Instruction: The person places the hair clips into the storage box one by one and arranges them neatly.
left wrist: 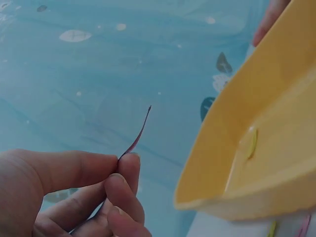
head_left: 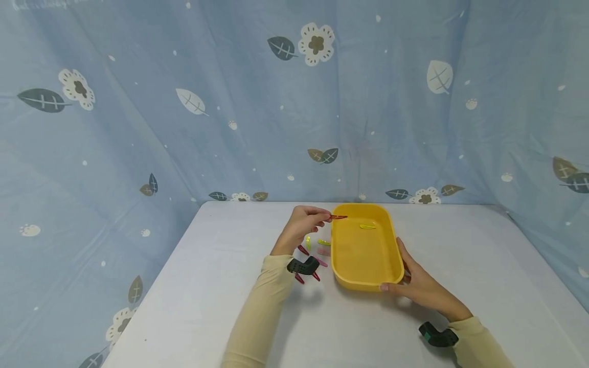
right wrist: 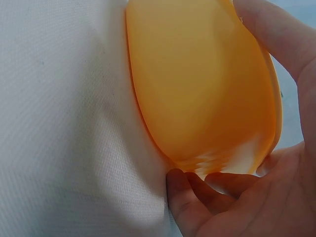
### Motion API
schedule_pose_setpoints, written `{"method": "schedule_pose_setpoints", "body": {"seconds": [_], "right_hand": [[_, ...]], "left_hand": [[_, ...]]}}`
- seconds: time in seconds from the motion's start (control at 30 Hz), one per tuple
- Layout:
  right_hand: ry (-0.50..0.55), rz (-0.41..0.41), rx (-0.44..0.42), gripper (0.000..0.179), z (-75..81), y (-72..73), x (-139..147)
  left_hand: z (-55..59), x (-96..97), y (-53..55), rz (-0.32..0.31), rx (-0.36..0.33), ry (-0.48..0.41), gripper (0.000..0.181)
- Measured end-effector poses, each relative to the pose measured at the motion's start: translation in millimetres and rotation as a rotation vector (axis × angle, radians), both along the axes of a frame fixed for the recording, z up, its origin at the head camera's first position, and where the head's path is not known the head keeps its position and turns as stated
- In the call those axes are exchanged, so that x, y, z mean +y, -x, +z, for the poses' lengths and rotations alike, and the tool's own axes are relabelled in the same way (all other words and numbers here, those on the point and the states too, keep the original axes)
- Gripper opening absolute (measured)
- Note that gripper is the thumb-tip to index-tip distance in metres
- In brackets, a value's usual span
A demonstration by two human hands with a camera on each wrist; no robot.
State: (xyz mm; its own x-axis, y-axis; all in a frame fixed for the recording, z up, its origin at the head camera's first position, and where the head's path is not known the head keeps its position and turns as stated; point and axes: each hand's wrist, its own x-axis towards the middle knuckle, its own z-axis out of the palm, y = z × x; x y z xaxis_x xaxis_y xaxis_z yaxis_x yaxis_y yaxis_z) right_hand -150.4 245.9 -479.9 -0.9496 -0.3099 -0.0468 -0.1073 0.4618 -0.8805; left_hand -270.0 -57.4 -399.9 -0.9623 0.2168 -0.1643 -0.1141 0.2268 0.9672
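Observation:
Between thumb and fingertips, my left hand (head_left: 303, 225) pinches a dark red hair clip (head_left: 339, 217) over the far left rim of a yellow plastic tub (head_left: 363, 255). In the left wrist view the hair clip (left wrist: 140, 131) appears edge-on, sticking out past the fingertips. A yellow hair clip (head_left: 367, 226) lies inside the tub toward its far end. My right hand (head_left: 423, 283) grips the tub's near right corner, thumb at the rim and fingers against the outer wall, as the right wrist view shows.
Left of the tub, several loose hair clips lie on the white table (head_left: 193, 306): yellow (head_left: 324, 242), pink (head_left: 321, 262) and red (head_left: 302, 250). My left forearm passes beside them. A blue patterned curtain (head_left: 257, 112) hangs behind the table and along its sides.

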Motion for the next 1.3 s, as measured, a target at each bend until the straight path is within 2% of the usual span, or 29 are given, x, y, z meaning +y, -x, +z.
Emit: {"method": "schedule_pose_setpoints", "body": {"seconds": [0.3,0.47,0.67,1.1,1.3], "right_hand": [[-0.002,-0.004,-0.002,0.123,2.0,-0.1,1],[-0.001,-0.001,-0.008,0.123,3.2,-0.2,0],[-0.03,-0.009,-0.018,0.123,1.9,0.3,0],[-0.037,-0.024,-0.034,0.124,-0.2,0.8,-1],[-0.049,-0.023,-0.042,0.125,1.1,1.4,-2]], "left_hand": [[6.3,22.1,5.5,-0.012,0.0,-0.069,0.016],[5.9,31.1,7.9,-0.017,-0.007,-0.089,0.016],[2.3,41.3,12.7,-0.019,-0.026,-0.087,0.015],[-6.1,57.3,17.6,-0.02,-0.004,-0.062,0.015],[-11.9,67.3,20.9,-0.001,-0.036,-0.058,0.012]]}}
